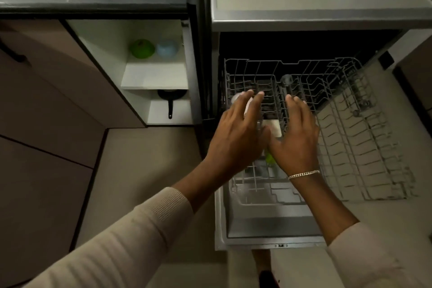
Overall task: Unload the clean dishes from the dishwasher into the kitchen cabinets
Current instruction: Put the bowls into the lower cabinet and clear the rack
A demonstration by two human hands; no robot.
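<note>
Dishwasher (315, 18) stands open at right, interior black, nothing readable inside the tub. Its door (268, 227) is dropped flat; the near edge is partly covered by the right forearm.

Wire rack (350, 135) is pulled out over the door. Right half shows bare tines. Left half is mostly blocked by both hands.

Cabinet (105, 37) at left is open, its door edge-on to the camera. On the shelf (154, 76): green bowl (142, 48) and blue bowl (166, 48), touching or nearly, both blurred. Below the shelf: black pan (171, 96), handle pointing out, pan body half hidden under the shelf.

Left hand (236, 131) hangs over the rack's left front, fingers straight and spread, gripping nothing visible. Fingertips sit above a white rounded piece (235, 98), possibly a cup. Contact: cannot tell.

Right hand (297, 135) is just beside it, fingers extended and relaxed, nothing in its grasp, palm down over the rack's middle.

Remaining dishes in the rack's left section: a white flat-sided item (274, 127) shows in the gap between the hands, shape unclear. A green item (270, 158) peeks out below the right hand's thumb side, mostly hidden.

Chain bracelet (304, 174) on the right wrist. A foot shows below the door, cut off by the frame edge.
</note>
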